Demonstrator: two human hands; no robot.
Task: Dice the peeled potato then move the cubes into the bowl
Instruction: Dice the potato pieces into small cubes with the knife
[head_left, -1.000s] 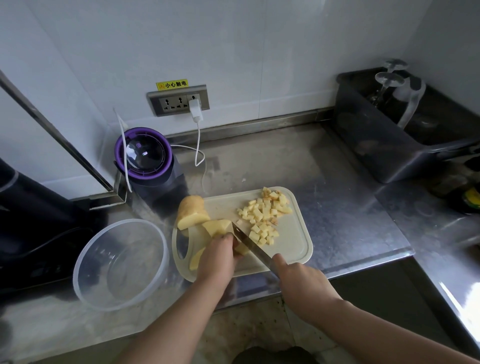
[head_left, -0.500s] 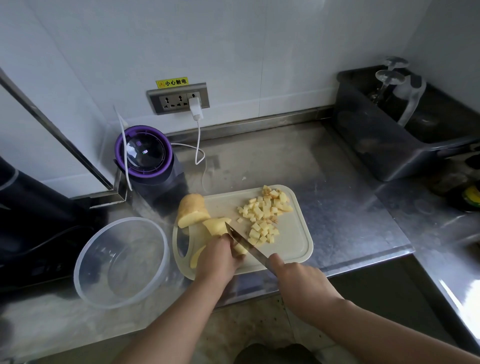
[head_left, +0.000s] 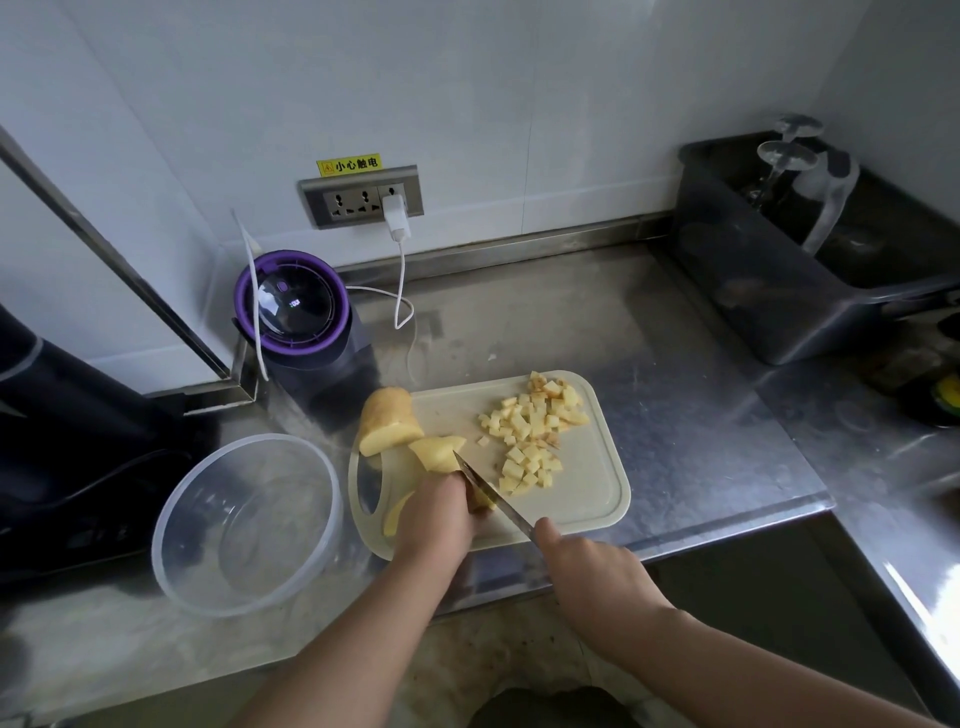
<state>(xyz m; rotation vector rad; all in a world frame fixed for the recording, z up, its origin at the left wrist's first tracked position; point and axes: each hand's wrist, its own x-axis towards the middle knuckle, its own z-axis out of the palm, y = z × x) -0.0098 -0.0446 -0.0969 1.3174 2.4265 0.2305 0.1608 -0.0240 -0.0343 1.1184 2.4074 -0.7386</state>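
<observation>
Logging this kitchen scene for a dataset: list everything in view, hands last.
counter: one, steel, under everything.
cutting board: one, cream, counter front.
potato cubes: pile, pale yellow, board's right half.
potato chunks: at least three, yellow, board's left side.
knife: one, steel, blade on a chunk.
bowl: one, clear, left of board, no cubes inside.
blender: one, purple-rimmed, behind board.
charger: one, white, in wall socket.
tub: one, dark, right rear, holding glasses.
left hand: holds a chunk down.
right hand: grips knife handle.
</observation>
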